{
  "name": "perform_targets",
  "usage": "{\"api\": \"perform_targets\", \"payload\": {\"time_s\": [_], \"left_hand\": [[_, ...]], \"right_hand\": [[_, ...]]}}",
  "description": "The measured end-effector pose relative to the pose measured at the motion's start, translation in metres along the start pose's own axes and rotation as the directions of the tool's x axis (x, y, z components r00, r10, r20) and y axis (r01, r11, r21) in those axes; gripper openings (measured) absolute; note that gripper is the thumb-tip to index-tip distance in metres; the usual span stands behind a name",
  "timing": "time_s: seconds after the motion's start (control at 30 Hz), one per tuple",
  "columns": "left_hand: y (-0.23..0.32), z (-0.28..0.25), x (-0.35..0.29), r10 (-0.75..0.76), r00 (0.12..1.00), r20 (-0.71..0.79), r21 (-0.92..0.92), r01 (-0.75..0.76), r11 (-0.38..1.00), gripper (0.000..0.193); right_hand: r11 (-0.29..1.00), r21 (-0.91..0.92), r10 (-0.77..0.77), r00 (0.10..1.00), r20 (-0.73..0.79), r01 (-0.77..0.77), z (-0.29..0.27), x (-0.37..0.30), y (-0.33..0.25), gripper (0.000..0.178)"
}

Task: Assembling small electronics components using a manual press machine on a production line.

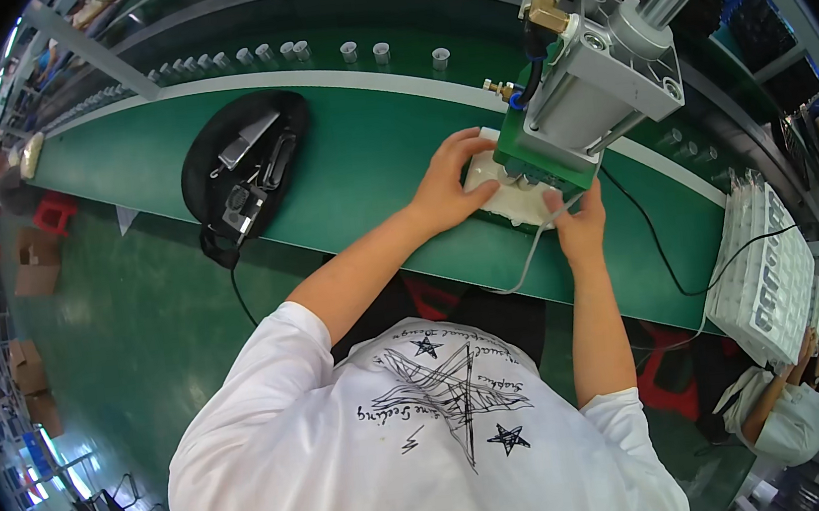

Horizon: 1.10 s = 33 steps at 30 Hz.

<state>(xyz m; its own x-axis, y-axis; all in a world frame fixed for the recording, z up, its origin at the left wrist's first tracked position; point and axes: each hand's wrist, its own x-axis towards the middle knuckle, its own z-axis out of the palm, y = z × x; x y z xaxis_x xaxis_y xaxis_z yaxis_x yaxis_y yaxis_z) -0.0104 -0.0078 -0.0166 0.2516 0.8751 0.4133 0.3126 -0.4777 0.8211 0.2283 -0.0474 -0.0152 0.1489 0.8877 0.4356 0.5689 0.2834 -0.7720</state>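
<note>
A cream-coloured block-like piece point(516, 204) lies on the green bench under a pneumatic press point(600, 71). The press has a metal cylinder and a green lower plate, which hides the far part of the piece. My left hand point(450, 183) grips the left end of the piece, thumb on its top and fingers along its far side. At the right end, my right hand point(581, 225) holds the near corner, its thumb against the piece. A grey cable point(529, 268) runs from beside my right hand over the bench's near edge.
An open black case point(249, 173) with metal-coloured devices sits left on the bench point(364, 151). Several small white cups point(381, 53) line the far side. White trays point(760, 268) are stacked at right, near a co-worker point(780, 411). A black cable point(664, 254) crosses the bench.
</note>
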Motion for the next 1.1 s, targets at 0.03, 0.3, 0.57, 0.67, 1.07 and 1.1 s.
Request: {"api": "perform_targets", "payload": {"time_s": [0.03,0.3,0.57,0.67,1.07,1.1], "left_hand": [[0.005,0.002,0.004,-0.015,1.000,0.018,-0.054,0.016,0.998,0.054],[-0.006,0.002,0.019,-0.022,0.999,-0.041,-0.040,0.020,0.999,0.040],[-0.067,-0.006,0.128,0.026,0.996,-0.088,0.147,-0.013,0.989,0.029],[-0.152,0.014,0.166,-0.193,0.979,0.070,0.170,0.179,0.969,0.034],[-0.087,-0.036,0.124,-0.001,1.000,0.016,0.548,-0.008,0.836,0.027],[-0.088,-0.045,0.096,-0.087,0.996,0.035,0.553,0.054,0.831,0.022]], "right_hand": [[0.994,0.083,0.070,0.994,0.079,-0.077,0.005,0.002,-0.008,0.047],[0.951,0.214,0.210,0.975,0.078,-0.222,0.010,0.016,0.005,0.045],[0.959,0.266,-0.110,0.993,0.040,0.095,0.031,0.120,0.197,0.037],[0.985,0.093,-0.148,0.989,0.027,0.145,0.054,0.172,0.168,0.036],[0.902,-0.417,0.112,0.993,-0.024,-0.112,0.014,0.186,0.060,0.029],[0.829,-0.543,0.192,0.980,0.052,-0.134,0.004,0.185,0.052,0.029]]}}
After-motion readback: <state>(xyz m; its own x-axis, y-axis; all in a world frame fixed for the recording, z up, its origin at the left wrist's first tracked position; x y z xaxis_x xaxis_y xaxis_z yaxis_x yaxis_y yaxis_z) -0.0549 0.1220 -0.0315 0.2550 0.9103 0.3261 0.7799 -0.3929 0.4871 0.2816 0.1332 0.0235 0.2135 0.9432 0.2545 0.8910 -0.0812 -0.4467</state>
